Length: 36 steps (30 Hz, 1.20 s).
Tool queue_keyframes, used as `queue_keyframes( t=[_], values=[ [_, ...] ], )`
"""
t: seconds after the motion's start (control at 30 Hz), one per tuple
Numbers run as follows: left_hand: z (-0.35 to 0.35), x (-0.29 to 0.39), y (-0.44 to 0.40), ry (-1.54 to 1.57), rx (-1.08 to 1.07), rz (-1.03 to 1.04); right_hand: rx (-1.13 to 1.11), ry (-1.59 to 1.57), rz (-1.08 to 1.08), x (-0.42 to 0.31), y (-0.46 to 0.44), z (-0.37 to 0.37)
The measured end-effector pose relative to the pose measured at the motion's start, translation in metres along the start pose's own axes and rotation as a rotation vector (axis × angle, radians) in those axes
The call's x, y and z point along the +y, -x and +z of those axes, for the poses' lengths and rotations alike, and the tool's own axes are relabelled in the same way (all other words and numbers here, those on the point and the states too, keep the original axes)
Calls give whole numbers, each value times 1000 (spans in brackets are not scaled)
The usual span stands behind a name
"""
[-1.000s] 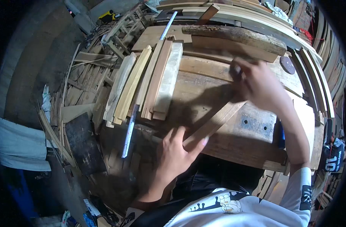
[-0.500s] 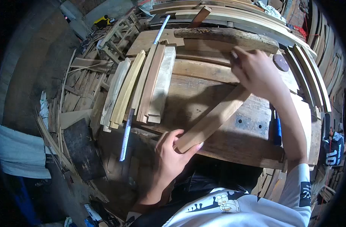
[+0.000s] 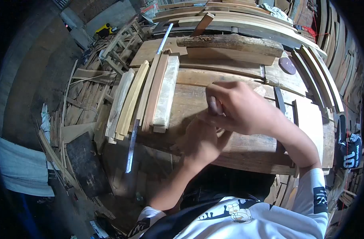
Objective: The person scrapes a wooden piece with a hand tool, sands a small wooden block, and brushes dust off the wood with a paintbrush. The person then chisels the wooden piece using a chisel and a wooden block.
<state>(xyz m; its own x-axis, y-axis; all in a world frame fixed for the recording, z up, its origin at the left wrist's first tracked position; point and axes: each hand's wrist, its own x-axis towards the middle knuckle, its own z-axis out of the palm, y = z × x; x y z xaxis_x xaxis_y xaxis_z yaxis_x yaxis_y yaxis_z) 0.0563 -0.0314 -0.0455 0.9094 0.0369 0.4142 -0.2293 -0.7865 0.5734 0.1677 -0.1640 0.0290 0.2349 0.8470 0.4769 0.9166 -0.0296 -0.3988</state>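
Over the middle of the wooden bench (image 3: 190, 99), my two hands are close together. My right hand (image 3: 239, 105) is closed, its fingers curled round something too hidden to name, above and partly over my left hand. My left hand (image 3: 202, 143) is blurred below it, its fingers largely covered, so what it holds cannot be made out. The wooden piece seen earlier between the hands is mostly hidden. To the left lie several cut wood strips (image 3: 136, 99) side by side, with a metal rule (image 3: 131, 149) sticking out beneath them.
A rough log (image 3: 233, 43) lies on a board (image 3: 229, 55) along the bench's back. A dark round disc (image 3: 287, 65) and long strips (image 3: 317, 77) are at the right. A white sheet (image 3: 309, 123) lies below them. Scrap wood (image 3: 84, 99) is piled left of the bench.
My right hand has moved left and down to meet my left hand, which has risen rightward. The wooden piece between them has dropped largely out of sight. The view has shifted slightly.
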Motion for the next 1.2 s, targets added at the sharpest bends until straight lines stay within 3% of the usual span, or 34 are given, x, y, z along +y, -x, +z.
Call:
queue_keyframes(
  t=[0.07,0.13,0.17,0.2,0.27,0.3,0.4,0.47,0.53,0.63,0.73,0.8,0.87,0.93,0.97,1.07,1.1,1.2],
  values=[
    [0,-8,-11,98,-102,-2,-195,-130,243,-1,1,-24],
    [-10,-5,-7,30,149,71,-72,62,122,12,12,-35],
    [-14,-6,-1,24,169,-92,-190,-7,359,9,15,-48],
    [-19,-7,4,15,191,-255,-213,115,317,18,25,-46],
    [-44,-5,8,-30,168,-379,-252,359,228,49,60,-31],
    [-48,-16,14,-107,176,-307,-314,427,224,61,74,-24],
    [-45,-1,6,-240,-105,-347,-365,497,273,79,92,-9],
    [-23,8,3,-348,-233,-103,-323,435,265,93,94,-7],
    [-1,26,-21,69,-297,-266,-257,394,256,101,98,-6],
    [26,20,-36,139,-44,98,-147,336,214,101,104,-3],
    [7,25,-39,107,-241,-292,-97,304,204,109,111,6],
    [-21,26,-37,77,-104,-404,-76,348,130,106,113,6],
    [-38,16,-29,21,45,-386,-37,356,77,108,112,6],
    [-43,11,-25,-299,64,-363,-38,334,96,111,114,5],
    [-40,16,-24,-312,72,-364,-49,305,124,111,115,5],
    [-27,42,-38,-301,-258,-575,-18,263,118,111,118,7],
    [-15,49,-39,-150,-179,-480,-23,264,118,112,117,5],
    [8,56,-53,-25,-298,-287,-46,258,125,107,117,4]
  ],
)
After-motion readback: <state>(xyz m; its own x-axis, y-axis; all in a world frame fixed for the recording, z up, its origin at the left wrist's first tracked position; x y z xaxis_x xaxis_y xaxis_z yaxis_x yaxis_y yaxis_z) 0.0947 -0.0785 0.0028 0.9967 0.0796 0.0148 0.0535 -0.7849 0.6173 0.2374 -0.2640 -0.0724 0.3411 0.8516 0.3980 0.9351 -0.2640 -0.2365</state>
